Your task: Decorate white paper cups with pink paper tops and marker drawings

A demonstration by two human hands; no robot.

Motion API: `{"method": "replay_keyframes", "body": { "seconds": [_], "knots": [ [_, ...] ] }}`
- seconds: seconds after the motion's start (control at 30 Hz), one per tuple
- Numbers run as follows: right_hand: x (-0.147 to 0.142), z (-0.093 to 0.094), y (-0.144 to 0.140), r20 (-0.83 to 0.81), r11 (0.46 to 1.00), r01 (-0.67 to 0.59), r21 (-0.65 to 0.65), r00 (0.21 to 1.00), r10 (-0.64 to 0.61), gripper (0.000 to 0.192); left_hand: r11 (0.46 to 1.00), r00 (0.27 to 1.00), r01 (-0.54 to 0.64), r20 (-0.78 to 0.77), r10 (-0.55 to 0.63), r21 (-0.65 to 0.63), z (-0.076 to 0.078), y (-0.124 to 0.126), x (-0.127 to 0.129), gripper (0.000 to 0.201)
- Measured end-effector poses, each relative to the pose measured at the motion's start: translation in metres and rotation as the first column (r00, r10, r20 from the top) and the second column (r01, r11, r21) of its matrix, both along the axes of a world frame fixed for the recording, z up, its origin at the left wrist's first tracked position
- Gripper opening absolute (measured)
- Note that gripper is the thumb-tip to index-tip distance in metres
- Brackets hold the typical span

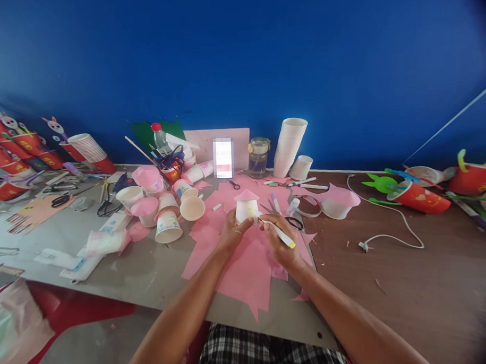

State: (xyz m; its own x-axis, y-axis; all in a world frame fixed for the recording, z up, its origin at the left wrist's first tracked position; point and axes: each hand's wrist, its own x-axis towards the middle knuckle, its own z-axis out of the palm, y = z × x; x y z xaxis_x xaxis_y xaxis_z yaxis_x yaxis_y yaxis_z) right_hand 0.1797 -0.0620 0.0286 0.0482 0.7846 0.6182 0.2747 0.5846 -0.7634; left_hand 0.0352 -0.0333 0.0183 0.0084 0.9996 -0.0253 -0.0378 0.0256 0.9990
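A white paper cup with a pink paper cone roof [246,204] stands upside down on pink paper sheets [246,267]. My left hand [231,231] grips the cup from its left side. My right hand [283,243] holds a white marker with a yellow end [280,233], its tip touching the cup's right side. Black-handled scissors [293,222] lie just right of my right hand.
Several paper cups [168,226], some with pink roofs, crowd the left. A tall stack of white cups [289,146], a glass jar [258,156] and a bottle [159,137] stand at the back. A white cable [392,240] and red cup crafts [419,197] lie right.
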Motion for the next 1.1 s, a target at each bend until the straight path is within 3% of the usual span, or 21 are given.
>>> {"method": "replay_keyframes", "body": {
  "seconds": [0.4, 0.6, 0.83, 1.1],
  "knots": [
    [0.001, 0.0, -0.002, 0.003, 0.999, -0.038, -0.008, 0.999, 0.038, 0.017, 1.0, 1.0, 0.002, 0.012, -0.002, 0.002, 0.002, -0.001, -0.002, 0.036],
    [0.002, 0.007, -0.003, -0.094, 0.995, 0.092, -0.032, 0.991, -0.095, 0.025, 1.0, 0.998, -0.015, 0.053, 0.015, -0.004, -0.003, 0.001, -0.002, 0.04],
    [-0.003, -0.002, 0.002, -0.181, 0.992, 0.055, -0.115, 0.98, -0.076, 0.032, 1.0, 0.998, -0.025, 0.052, 0.024, 0.008, -0.005, 0.003, -0.004, 0.039],
    [-0.006, -0.014, 0.007, -0.06, 0.983, 0.109, -0.145, 0.991, -0.118, 0.031, 1.0, 0.999, -0.029, -0.029, 0.029, 0.002, 0.003, 0.0, -0.007, 0.036]
  ]
}}
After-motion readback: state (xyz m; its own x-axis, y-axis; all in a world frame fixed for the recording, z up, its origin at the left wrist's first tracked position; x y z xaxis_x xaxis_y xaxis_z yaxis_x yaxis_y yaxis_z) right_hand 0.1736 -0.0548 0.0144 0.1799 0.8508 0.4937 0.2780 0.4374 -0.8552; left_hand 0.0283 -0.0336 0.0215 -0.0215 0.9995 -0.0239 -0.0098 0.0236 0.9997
